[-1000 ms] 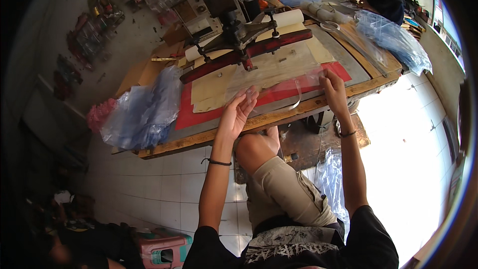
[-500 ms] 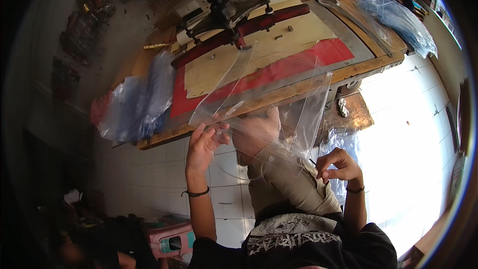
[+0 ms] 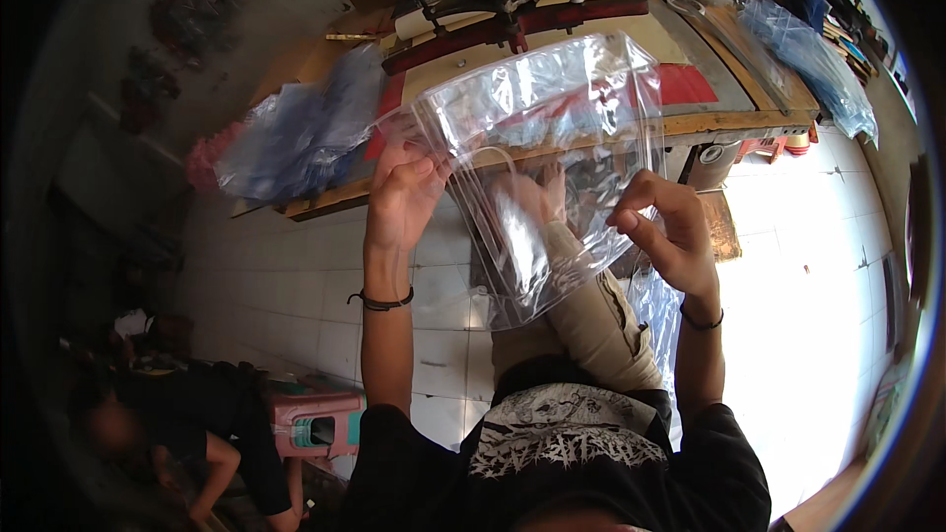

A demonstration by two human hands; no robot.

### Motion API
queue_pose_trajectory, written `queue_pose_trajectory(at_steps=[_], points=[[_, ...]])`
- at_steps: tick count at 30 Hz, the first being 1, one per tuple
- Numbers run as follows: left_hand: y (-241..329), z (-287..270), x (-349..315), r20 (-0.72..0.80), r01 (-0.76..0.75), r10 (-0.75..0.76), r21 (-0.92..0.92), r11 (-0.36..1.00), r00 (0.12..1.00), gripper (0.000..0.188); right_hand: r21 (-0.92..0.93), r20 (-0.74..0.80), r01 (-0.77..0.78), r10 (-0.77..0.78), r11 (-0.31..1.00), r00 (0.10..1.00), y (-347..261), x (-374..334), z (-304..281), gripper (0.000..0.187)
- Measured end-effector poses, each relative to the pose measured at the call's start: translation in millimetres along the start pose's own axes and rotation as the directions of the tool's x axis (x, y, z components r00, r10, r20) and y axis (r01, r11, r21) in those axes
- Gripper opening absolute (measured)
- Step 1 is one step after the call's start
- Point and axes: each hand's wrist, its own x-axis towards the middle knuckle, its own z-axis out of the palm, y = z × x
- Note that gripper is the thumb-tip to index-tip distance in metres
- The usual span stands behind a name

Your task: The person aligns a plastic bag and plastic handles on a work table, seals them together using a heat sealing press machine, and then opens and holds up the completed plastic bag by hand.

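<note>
A clear, glossy plastic bag (image 3: 532,89) is raised before me, tilted and partly opened out, with a thin clear loop showing on its near side. My left hand (image 3: 402,199) grips the bag's left edge, its fingers curled in and partly seen through the film. At the lower right edge, my right hand (image 3: 675,232) pinches thumb and forefinger together on the film. The machine's dark red curved bar (image 3: 522,25) stands beyond the bag, over the worktable (image 3: 330,199). Through the plastic show my bare foot and trouser leg.
Stacked clear-blue plastic sheets (image 3: 296,143) hang over the table's left end; another pile (image 3: 803,49) lies at the far right. Below the table, more plastic (image 3: 652,310) lies near my leg. At lower left, a person (image 3: 187,424) bends beside a pink stool (image 3: 310,424).
Both hands have risen, bringing the bag up and toward me, and it has opened out more broadly. The right hand has moved up to the bag's edge. A person at lower left shows more clearly.
</note>
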Motion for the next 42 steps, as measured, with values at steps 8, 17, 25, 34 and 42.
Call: queue_pose_trajectory(at_steps=[8, 17, 25, 34, 42], points=[[51.6, 62.8, 6.2, 0.1, 0.047, -0.105, 0.464, 0.885, 0.989, 0.053, -0.493, -0.15, 0.374, -0.501, 0.785, 0.852, -53.8, 72.3, 31.1, 0.041], [99.1, 61.2, -0.3, 0.182, 0.068, -0.348, 0.8, 0.597, 0.92, 0.055, -0.439, -0.099, 0.231, -0.303, 0.868, 0.948, -45.9, 91.9, 27.2, 0.042], [120.9, 6.9, -15.9, 0.085, 0.056, -0.279, 0.885, 0.462, 0.956, 0.065, -0.119, -0.352, 0.171, -0.203, 0.978, 0.914, -43.0, 96.5, 2.2, 0.035], [68.3, -15.6, -34.4, 0.263, 0.153, -0.212, 0.227, 0.962, 0.941, 0.148, 0.051, -0.49, 0.142, -0.099, 0.989, 0.866, -19.7, 99.8, -8.3, 0.03], [52.7, 17.4, -13.9, -0.105, 0.136, -0.1, 0.431, 0.892, 0.989, 0.072, 0.06, -0.515, -0.07, 0.091, 0.996, 0.852, 31.8, 79.6, -20.8, 0.03]])
